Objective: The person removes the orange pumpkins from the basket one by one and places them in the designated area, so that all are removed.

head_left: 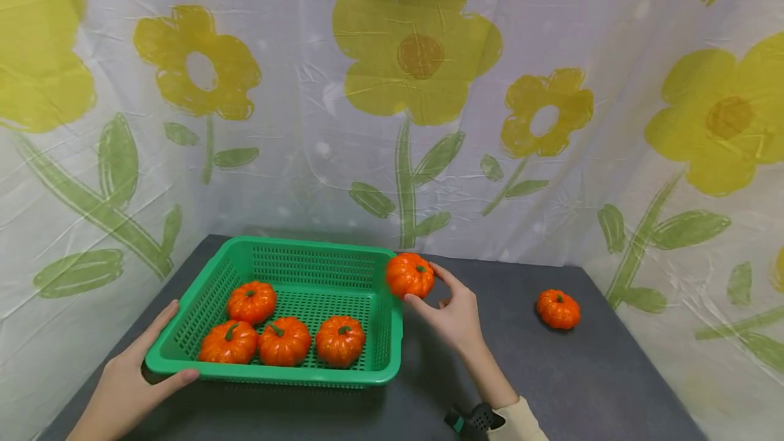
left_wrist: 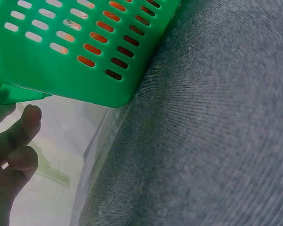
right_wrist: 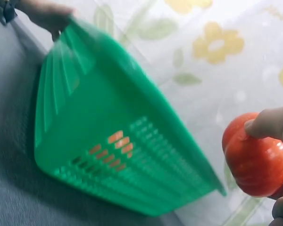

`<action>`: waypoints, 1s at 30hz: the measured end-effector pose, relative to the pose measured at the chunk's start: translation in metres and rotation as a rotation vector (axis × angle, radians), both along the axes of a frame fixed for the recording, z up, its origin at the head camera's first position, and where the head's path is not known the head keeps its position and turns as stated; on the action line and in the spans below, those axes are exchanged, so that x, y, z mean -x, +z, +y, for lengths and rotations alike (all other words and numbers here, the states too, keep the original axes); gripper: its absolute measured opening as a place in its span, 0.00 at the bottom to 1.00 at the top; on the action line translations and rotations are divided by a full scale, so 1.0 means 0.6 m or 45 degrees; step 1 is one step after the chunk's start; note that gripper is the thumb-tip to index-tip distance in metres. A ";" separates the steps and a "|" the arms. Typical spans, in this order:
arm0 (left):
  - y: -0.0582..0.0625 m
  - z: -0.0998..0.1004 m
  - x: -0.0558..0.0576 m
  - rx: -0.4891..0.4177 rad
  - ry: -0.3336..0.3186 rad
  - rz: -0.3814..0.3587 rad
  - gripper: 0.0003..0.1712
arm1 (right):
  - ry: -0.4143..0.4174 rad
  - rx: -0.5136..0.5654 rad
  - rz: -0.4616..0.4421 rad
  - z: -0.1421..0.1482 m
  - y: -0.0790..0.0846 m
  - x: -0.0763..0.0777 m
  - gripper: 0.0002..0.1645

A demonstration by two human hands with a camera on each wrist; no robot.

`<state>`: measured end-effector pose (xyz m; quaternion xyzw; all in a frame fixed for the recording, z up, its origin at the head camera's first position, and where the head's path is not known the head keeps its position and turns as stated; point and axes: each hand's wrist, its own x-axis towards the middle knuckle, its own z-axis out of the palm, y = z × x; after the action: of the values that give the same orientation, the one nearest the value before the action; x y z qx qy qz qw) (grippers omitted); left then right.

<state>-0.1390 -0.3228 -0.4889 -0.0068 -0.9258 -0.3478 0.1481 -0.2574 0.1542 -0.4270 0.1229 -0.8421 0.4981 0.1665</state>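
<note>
Glossy, ribbed, squat orange pumpkin [head_left: 407, 279], stem [head_left: 421, 268] facing rightward, pinched by right hand [head_left: 456, 312], beside green rectangular perforated plastic basket [head_left: 275, 373], basket's long axis left-to-right, left hand [head_left: 125, 378] gripping near-left corner

Open lane right of centre; basket walls and hands crowd the left.
We get passage over the tabletop [head_left: 618, 386] from lower right up to the lone pumpkin [head_left: 559, 309]; the right hand [head_left: 454, 306] and held pumpkin [head_left: 409, 275] block the green basket [head_left: 294, 376]'s upper-right corner, the left hand [head_left: 125, 376] its lower-left; from above, we can drop in behind four pumpkins [head_left: 284, 341]; curtain [head_left: 294, 196] closes the back.
</note>
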 end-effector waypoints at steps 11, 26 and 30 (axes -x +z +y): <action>0.000 -0.001 0.000 0.005 -0.007 0.000 0.65 | -0.175 -0.045 -0.015 0.043 -0.054 0.036 0.43; 0.001 -0.004 0.001 0.008 -0.009 -0.028 0.65 | -0.545 -0.054 0.099 0.122 -0.123 0.063 0.45; 0.000 -0.005 0.003 0.003 -0.012 -0.030 0.65 | -0.647 -0.037 0.054 0.149 -0.128 0.065 0.46</action>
<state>-0.1409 -0.3261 -0.4888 -0.0072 -0.9278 -0.3473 0.1357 -0.2963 0.2435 -0.5039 -0.0799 -0.8494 0.4253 0.3021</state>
